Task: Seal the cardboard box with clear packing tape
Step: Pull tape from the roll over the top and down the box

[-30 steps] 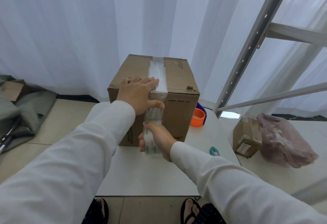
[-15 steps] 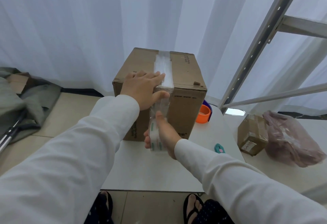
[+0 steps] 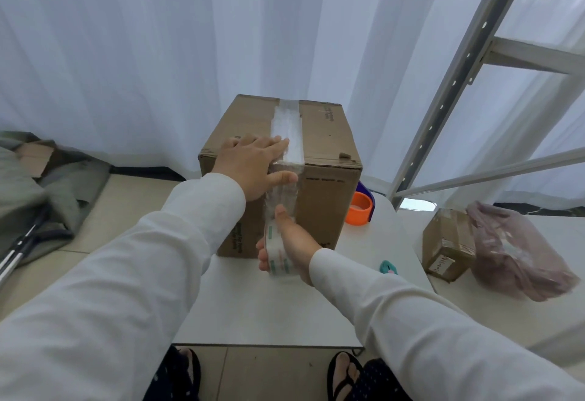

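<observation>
I see the cardboard box (image 3: pixel 319 179) standing toward the tabletop's (image 3: pixel 272 312) far edge; it looks stiff but crushable, so I'd press near edges. My left hand (image 3: pixel 253 166) lies flat and spread on its top corner, pinning the thin, clingy clear packing tape (image 3: pixel 286 130). My right hand (image 3: pixel 292 242) grips the tape roll (image 3: pixel 278 261), strip taut.

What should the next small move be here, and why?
Probably press the hanging tape down onto the box's front face. The clear tape strip already runs across the top of the cardboard box, the left hand pins it at the front edge, and the right hand holds the tape roll lower, with the stretch between them looking not yet stuck flat.
</observation>
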